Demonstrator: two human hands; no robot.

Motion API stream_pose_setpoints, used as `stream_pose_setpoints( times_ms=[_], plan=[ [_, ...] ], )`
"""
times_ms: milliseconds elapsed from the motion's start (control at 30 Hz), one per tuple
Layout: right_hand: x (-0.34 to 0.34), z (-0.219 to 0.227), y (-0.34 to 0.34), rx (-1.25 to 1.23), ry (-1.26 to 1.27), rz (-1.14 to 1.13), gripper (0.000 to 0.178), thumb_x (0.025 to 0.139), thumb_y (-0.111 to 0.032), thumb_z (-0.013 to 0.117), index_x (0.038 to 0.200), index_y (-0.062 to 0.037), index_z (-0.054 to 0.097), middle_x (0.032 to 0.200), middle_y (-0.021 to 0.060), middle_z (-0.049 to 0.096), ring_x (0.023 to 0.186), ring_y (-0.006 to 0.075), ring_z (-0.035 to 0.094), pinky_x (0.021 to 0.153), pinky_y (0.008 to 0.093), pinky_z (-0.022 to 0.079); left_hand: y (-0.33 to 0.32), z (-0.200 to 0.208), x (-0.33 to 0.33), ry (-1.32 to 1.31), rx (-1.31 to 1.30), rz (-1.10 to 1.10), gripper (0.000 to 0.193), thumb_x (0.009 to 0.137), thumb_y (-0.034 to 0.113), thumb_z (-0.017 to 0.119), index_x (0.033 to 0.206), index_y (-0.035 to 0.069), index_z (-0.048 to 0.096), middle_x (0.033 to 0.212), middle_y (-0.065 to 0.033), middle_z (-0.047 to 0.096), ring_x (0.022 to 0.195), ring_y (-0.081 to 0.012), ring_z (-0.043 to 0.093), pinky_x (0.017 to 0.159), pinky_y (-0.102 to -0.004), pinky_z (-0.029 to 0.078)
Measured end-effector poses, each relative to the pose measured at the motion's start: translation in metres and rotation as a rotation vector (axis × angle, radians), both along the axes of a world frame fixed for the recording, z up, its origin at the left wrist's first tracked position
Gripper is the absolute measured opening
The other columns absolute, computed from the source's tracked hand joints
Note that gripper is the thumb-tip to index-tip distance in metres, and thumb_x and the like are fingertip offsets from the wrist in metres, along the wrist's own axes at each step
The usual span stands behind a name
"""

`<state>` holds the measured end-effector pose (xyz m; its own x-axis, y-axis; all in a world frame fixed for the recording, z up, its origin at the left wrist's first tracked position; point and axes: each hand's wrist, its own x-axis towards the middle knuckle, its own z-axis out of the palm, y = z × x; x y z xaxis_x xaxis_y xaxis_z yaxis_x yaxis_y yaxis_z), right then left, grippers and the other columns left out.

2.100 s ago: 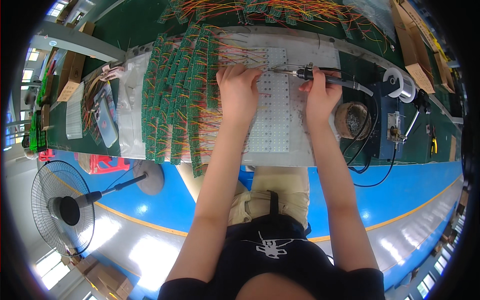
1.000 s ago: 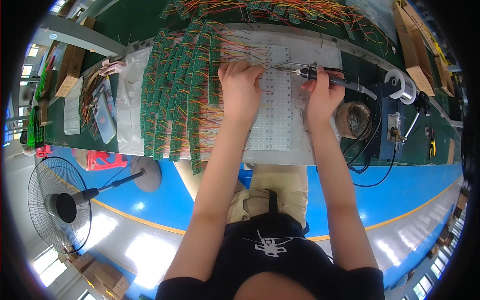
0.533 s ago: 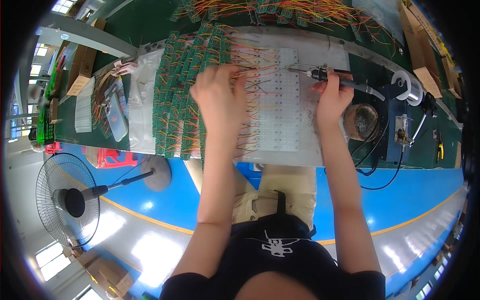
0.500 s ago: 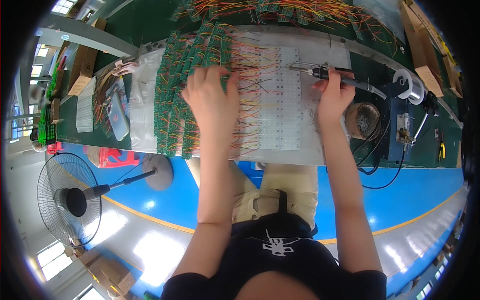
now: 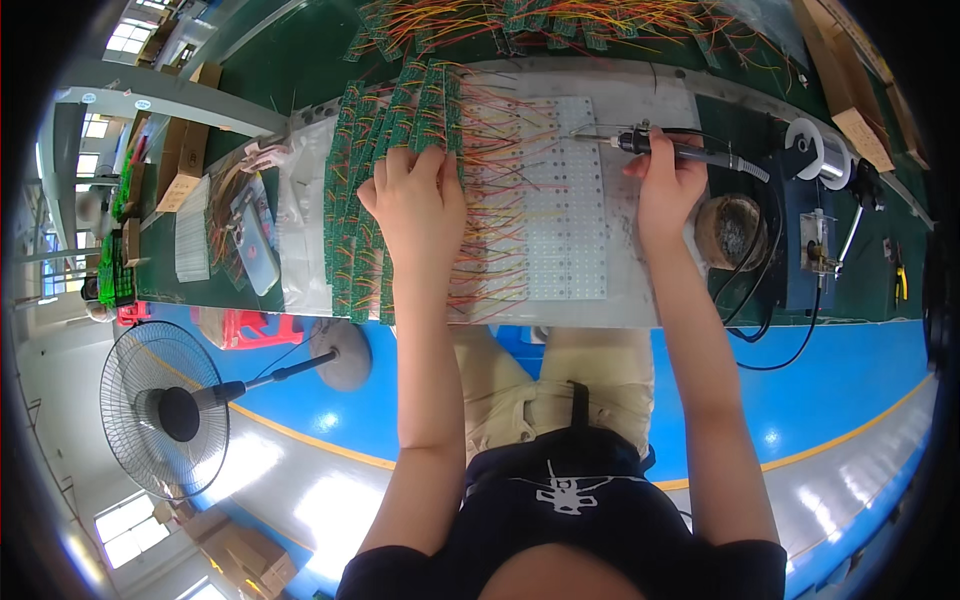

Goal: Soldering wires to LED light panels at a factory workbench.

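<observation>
My right hand [image 5: 668, 185] is wrapped round a soldering iron [image 5: 690, 152], its slim tip and thin metal feed tube pointing left over a pale perforated board [image 5: 570, 245]. My left hand [image 5: 415, 200] rests on rows of narrow green circuit boards [image 5: 402, 110], fingers curled and the thumb close beside the index finger. What lies between those fingertips is hidden from view. Red, yellow and black wires [image 5: 500, 225] run from the circuit boards rightward onto the perforated board. The iron's tip sits above that board, near the wire ends; whether it touches one cannot be made out.
A solder spool [image 5: 822, 155] stands at the right, behind a round pot [image 5: 728, 232] of metal shavings. Yellow-handled pliers [image 5: 901, 282] lie far right. More wired boards [image 5: 560, 22] are heaped at the back. A phone [image 5: 256, 255] lies left. A floor fan [image 5: 165, 408] stands beside the table.
The whole view has shifted slightly. My left hand has come a little nearer over the circuit boards, its thumb and fingers drawn closer together. My right hand keeps the soldering iron almost in place.
</observation>
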<state>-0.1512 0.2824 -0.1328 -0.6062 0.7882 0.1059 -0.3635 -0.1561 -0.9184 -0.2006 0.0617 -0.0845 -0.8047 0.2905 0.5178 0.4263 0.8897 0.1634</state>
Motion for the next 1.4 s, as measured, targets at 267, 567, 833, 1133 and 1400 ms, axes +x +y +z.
stream_pose_setpoints(
  times_ms=[267,567,833,1133,1400],
  plan=[
    [0.000,0.002,0.001,0.007,-0.007,-0.001,0.015,0.084,-0.009,0.061,0.081,0.0026,0.051,0.066,0.0092,0.058,0.047,0.0101,0.052,0.044,0.0241,0.045,0.004,0.002,-0.024,0.041,0.028,-0.036,0.013,0.086,0.023,0.058,0.083,0.011,0.062,0.082,-0.0033,0.056,0.081,-0.0238,0.054,0.076,-0.0402,0.033],
    [0.001,0.002,0.001,-0.006,-0.044,-0.001,0.016,0.084,-0.009,0.060,0.081,0.0016,0.049,0.063,0.0069,0.053,0.047,0.0098,0.049,0.045,0.0260,0.046,-0.015,0.010,-0.012,-0.156,0.109,-0.026,0.005,0.081,0.015,0.062,0.084,0.011,0.061,0.086,-0.0054,0.056,0.083,-0.0254,0.057,0.079,-0.0400,0.032],
    [0.001,0.007,-0.002,0.006,-0.053,0.008,0.015,0.085,-0.008,0.059,0.081,0.0007,0.047,0.058,0.0048,0.047,0.045,0.0097,0.046,0.045,0.0274,0.047,-0.019,0.013,-0.002,-0.251,-0.066,-0.126,0.021,0.068,0.012,0.070,0.088,0.016,0.063,0.096,-0.0050,0.054,0.085,-0.0244,0.056,0.086,-0.0407,0.030],
    [0.001,0.008,-0.002,0.003,-0.053,0.018,0.015,0.085,-0.008,0.059,0.081,0.0001,0.046,0.057,0.0041,0.047,0.045,0.0094,0.046,0.045,0.0269,0.046,-0.005,0.006,-0.004,-0.313,-0.078,-0.140,0.019,0.068,0.008,0.069,0.084,0.011,0.060,0.090,-0.0067,0.052,0.085,-0.0264,0.055,0.081,-0.0412,0.033],
    [0.001,0.011,-0.003,-0.006,-0.075,0.010,0.015,0.085,-0.007,0.059,0.081,-0.0001,0.047,0.058,0.0050,0.049,0.045,0.0095,0.046,0.045,0.0268,0.046,0.002,0.000,-0.007,-0.312,-0.034,-0.209,0.018,0.070,0.008,0.069,0.083,0.010,0.057,0.091,-0.0066,0.052,0.087,-0.0280,0.054,0.081,-0.0412,0.034]
  ],
)
